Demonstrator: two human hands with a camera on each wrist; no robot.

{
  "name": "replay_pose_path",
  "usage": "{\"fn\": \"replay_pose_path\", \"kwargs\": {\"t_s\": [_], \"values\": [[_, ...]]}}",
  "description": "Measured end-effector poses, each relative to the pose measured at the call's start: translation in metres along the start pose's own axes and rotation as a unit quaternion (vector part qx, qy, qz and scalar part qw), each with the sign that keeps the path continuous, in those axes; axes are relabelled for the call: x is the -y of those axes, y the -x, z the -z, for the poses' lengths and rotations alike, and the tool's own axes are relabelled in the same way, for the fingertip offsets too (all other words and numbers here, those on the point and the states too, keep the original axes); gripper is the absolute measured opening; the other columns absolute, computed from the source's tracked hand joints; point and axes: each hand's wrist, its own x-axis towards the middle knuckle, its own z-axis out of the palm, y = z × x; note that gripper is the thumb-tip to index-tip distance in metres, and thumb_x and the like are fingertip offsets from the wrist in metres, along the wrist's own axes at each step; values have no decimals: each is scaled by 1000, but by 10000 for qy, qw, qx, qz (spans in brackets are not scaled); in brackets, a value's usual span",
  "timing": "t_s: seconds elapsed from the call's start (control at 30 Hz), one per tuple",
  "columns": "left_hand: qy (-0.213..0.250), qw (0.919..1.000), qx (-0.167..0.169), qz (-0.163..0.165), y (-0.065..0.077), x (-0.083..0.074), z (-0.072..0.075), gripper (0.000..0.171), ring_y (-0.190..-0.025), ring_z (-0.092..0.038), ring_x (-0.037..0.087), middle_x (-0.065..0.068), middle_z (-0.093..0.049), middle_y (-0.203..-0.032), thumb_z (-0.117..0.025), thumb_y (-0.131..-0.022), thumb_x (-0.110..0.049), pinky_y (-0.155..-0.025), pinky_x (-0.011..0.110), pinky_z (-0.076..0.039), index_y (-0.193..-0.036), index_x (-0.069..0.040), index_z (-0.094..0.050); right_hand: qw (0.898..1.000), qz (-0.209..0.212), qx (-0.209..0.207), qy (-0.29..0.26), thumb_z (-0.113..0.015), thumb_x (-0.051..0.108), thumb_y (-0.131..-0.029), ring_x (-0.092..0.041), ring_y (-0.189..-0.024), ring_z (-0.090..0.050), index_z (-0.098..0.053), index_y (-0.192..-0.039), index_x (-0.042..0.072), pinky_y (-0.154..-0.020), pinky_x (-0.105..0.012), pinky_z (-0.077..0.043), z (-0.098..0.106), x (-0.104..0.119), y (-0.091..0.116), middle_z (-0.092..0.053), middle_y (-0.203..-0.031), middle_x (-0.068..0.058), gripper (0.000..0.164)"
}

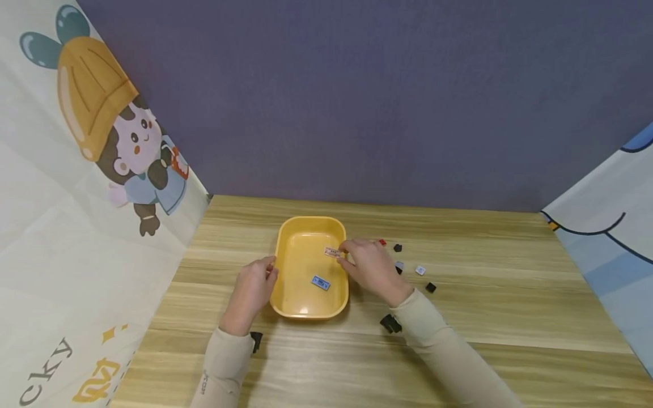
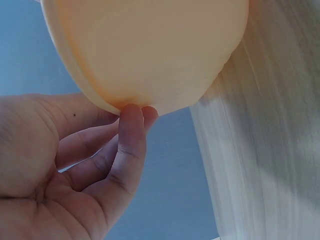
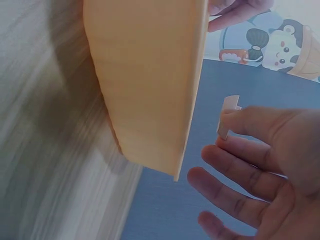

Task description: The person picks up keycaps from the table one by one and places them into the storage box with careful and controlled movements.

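Observation:
A yellow plastic tray (image 1: 293,294) stands on the wooden table. My left hand (image 1: 254,289) pinches the tray's left rim between thumb and fingers, as the left wrist view shows close up. Over the tray's right rim, my right hand (image 1: 372,269) pinches a small flat pinkish piece (image 1: 333,252) with dark print, held between thumb and index finger. In the right wrist view this thin piece (image 3: 228,115) is above the rim, apart from the tray, and the other fingers are spread. Inside the tray lies a flat blue printed piece (image 1: 321,283).
Right of the tray lie a red piece (image 1: 382,242), a white piece (image 1: 420,270) and several small black pieces (image 1: 431,287). A larger black object (image 1: 390,323) sits by the right sleeve, another dark object (image 1: 257,341) by the left sleeve. A dark blue panel (image 1: 357,102) stands behind the table.

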Motion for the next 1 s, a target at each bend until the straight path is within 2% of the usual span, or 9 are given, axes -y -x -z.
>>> {"fn": "replay_pose_path", "kwargs": {"t_s": [0.17, 0.37, 0.6, 0.8, 1.0], "values": [[9, 10000, 4, 6, 0, 0, 0, 30, -78, -68, 26, 19, -70, -94, -67, -93, 1, -62, 31, -59, -120, 11, -65, 9999, -123, 19, 112, -75, 26, -92, -24, -101, -66, -72, -114, 9, -94, -53, -47, -1, -3, 2, -71, -111, -6, 29], [29, 10000, -61, -8, 0, 0, 0, 29, -79, -68, 27, 18, -70, -94, -67, -93, 0, -63, 33, -59, -120, 11, -65, 9995, -284, -9, -168, -74, 25, -93, -26, -105, -66, -72, -115, 8, -99, -59, -44, 0, -9, 5, -71, -114, -7, 28], [43, 10000, -26, 4, 1, 0, 0, 29, -76, -68, 26, 18, -70, -94, -67, -93, 0, -61, 32, -58, -120, 11, -65, 9992, -353, -99, -170, -74, 22, -93, -22, -92, -68, -72, -114, 9, -92, -56, -48, 8, -24, 16, -72, -111, -5, 25], [71, 9999, 80, 112, 1, 0, 0, 31, -77, -69, 26, 19, -70, -95, -67, -93, 1, -60, 29, -58, -122, 12, -64, 9985, -489, -105, -217, -73, 23, -93, -23, -92, -69, -72, -115, 10, -91, -56, -48, 21, -38, 30, -72, -112, -5, 25], [57, 10000, 48, 62, 1, 0, 0, 30, -77, -68, 26, 19, -70, -94, -67, -92, 1, -60, 30, -58, -120, 12, -64, 9978, -587, -283, -86, -73, 21, -94, -25, -88, -69, -72, -112, 7, -86, -57, -50, 29, -56, 50, -72, -108, -8, 24]]}}
